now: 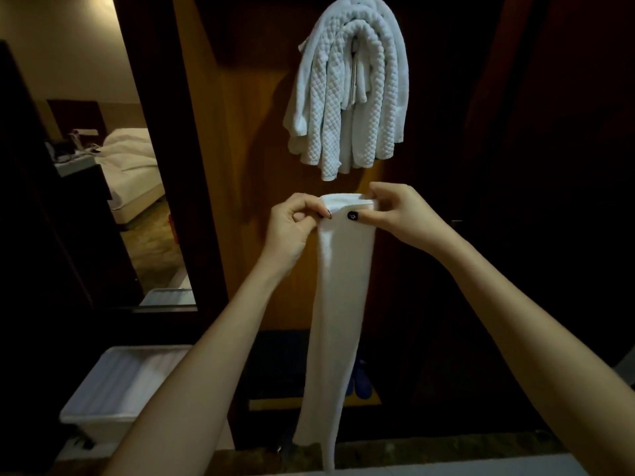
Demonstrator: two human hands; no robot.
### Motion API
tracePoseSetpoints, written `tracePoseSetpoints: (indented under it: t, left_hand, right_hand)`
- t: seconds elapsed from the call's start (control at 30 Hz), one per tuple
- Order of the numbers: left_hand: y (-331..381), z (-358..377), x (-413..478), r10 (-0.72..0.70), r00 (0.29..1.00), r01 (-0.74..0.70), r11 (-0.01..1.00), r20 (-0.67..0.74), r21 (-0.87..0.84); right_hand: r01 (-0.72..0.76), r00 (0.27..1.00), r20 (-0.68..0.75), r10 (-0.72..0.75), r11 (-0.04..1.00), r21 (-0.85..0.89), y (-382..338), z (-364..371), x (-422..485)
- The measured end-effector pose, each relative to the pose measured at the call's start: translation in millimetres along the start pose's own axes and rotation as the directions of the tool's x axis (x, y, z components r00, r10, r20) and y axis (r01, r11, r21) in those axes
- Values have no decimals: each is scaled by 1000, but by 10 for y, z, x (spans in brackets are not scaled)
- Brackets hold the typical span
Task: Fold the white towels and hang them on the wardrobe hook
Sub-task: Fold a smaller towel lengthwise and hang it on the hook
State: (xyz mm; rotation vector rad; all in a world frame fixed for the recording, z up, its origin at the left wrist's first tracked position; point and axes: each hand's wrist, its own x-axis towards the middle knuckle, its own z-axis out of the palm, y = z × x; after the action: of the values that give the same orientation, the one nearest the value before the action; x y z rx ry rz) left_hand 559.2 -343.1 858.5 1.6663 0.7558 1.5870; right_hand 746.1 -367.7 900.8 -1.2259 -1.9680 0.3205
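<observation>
A dim room is seen: a wooden wardrobe (pixel 247 166) ahead, a mirror (pixel 103 149) at left in which a bed (pixel 134 166) is reflected, and a white bin (pixel 113 386) on the floor at lower left. Folded white towels (pixel 347 94) are draped high on the wardrobe; the hook is hidden. A narrow towel (pixel 340 304) is held below them, its long axis vertical, its folded end up. Its top corners are pinched by the left hand (pixel 292 228) and right hand (pixel 398 211).

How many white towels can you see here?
At least 2: a smooth towel pinched at its top by the left hand and right hand, and a waffle-textured bundle hanging above, which may hold several overlapping towels.
</observation>
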Motion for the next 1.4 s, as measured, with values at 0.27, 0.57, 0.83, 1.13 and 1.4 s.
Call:
tracePoseSetpoints:
  t: [0.27,0.57,0.83,1.13,1.4]
  left_hand:
    - [-9,-105,58,-13,990,-6,991,-139,-134]
    - [3,-7,104,5,992,-3,1000,122,-19]
    - [79,203,291,54,995,-42,989,85,-141]
    - [167,240,625,95,982,-82,993,162,-88]
    - [-249,272,455,-68,998,67,984,1,-162]
  right_hand:
    - [36,984,-175,18,953,300,-105,134,137]
    - [73,966,-258,10,948,311,-35,43,188]
    - [116,985,-173,-1,750,651,121,-31,-4]
    - [24,999,-52,8,814,580,238,316,-269]
    - [84,970,-238,58,833,547,185,200,31]
